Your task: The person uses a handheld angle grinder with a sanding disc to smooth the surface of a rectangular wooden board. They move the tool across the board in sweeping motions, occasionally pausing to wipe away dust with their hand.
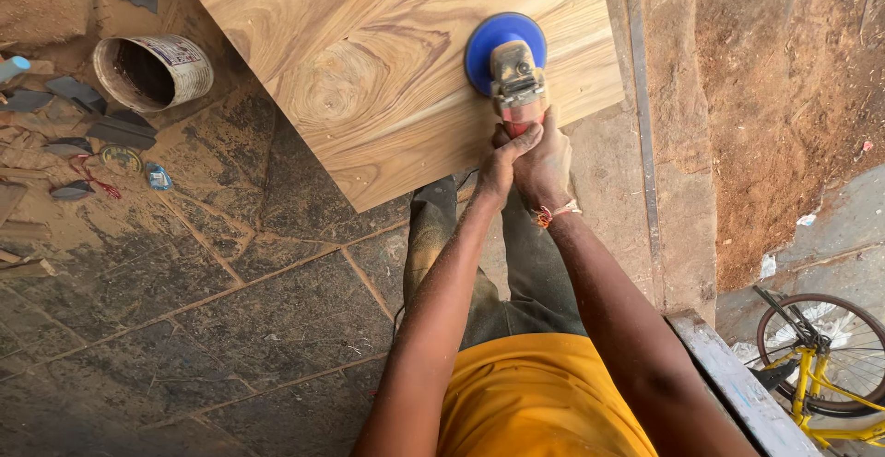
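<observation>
Both hands close around the handle of a sander (516, 79): the left hand (499, 164) wraps from the left and the right hand (546, 164) covers it, so the tool stays steady. Its blue disc (489, 42) lies flat on the wooden panel (369, 60), near the panel's right edge. Below is a dusty stone floor (230, 309). A paint can (152, 71) lies far left, and a yellow bicycle (820, 365) stands near right.

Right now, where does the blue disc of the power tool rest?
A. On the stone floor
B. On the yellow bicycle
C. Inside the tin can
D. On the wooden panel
D: the blue disc lies flat on the wooden panel, with both hands gripping the tool's handle behind it.
</observation>
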